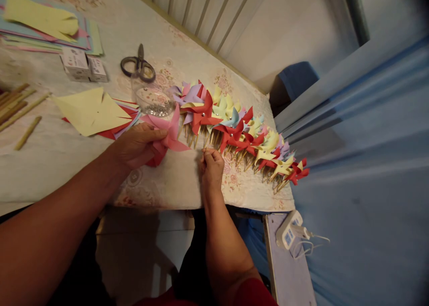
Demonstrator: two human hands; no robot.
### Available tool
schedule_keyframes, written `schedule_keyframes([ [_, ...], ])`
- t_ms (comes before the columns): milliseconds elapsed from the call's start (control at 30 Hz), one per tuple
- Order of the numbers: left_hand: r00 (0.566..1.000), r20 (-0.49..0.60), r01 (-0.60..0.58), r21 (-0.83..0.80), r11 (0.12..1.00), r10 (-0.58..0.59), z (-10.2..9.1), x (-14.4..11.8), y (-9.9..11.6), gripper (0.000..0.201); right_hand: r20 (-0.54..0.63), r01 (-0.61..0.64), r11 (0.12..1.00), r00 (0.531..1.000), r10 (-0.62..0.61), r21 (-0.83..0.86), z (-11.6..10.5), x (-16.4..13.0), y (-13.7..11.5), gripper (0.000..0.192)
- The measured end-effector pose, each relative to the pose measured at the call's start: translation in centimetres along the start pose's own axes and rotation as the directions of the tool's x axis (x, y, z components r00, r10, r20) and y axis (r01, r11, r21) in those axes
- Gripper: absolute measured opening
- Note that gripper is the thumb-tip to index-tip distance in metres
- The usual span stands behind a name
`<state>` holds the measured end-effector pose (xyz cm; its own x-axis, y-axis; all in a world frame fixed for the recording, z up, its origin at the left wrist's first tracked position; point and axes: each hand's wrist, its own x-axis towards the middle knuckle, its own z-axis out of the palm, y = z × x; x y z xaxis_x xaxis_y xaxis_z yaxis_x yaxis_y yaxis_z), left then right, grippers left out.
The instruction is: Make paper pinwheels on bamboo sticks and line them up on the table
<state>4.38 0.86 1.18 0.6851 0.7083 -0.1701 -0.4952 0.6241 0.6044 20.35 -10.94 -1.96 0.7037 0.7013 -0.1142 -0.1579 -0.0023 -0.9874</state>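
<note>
Left hand (136, 144): gripping pink pinwheel (166, 135); creasing risk.
Right hand (212, 165): pinching its stick (205, 150); slipping could be toppling the pinwheel row (241, 132).

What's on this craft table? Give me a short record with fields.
Left hand: holds a pink pinwheel
Right hand: pinches the lower end of a stick, grip closed
Row: finished pinwheels in red, yellow, purple, blue along the table edge
Nearby: clear jar of pins, scissors, cut paper squares, loose sticks, small boxes
Surface: floral tablecloth
</note>
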Motion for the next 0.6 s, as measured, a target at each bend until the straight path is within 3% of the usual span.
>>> schedule_keyframes([
  [400,1.000,0.024,-0.004,0.064,0.998,0.002,-0.7,0.2,-0.2,0.013,0.020,0.004,1.000,1.000,-0.004,-0.012,0.0,0.1,0.2,0.014],
  [500,0.997,0.080,0.005,0.113,0.994,-0.014,-0.8,0.2,-0.5,0.004,0.003,-0.005,1.000,1.000,0.005,-0.011,0.0,-0.1,-0.2,0.013],
  [600,0.983,0.174,0.026,0.175,0.984,-0.057,-0.6,0.1,-1.4,0.012,-0.018,-0.005,1.000,1.000,0.004,-0.023,-0.1,-0.6,-0.8,0.013],
])
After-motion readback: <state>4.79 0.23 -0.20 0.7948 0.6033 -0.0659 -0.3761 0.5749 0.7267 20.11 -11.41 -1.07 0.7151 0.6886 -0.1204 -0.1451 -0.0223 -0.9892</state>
